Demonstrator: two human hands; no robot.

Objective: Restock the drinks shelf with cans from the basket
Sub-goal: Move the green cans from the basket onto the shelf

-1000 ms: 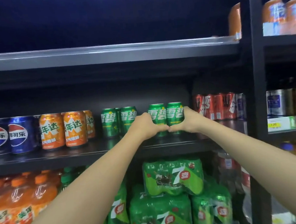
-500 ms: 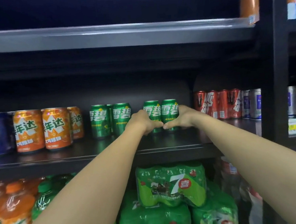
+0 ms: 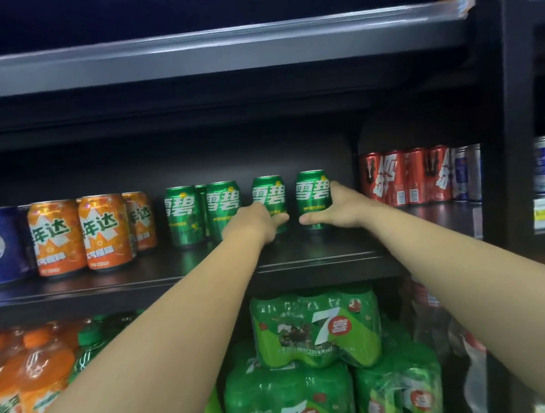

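Now both hands' fingers around upright green cans: left hand (image 3: pixel 259 220), right hand (image 3: pixel 336 209), dark shelf (image 3: pixel 204 269).

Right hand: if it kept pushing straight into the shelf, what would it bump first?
Probably nothing soon. The right hand grips a green can, and behind that can only the dark back panel shows. The red cans stand off to its right. Depth is hard to judge.
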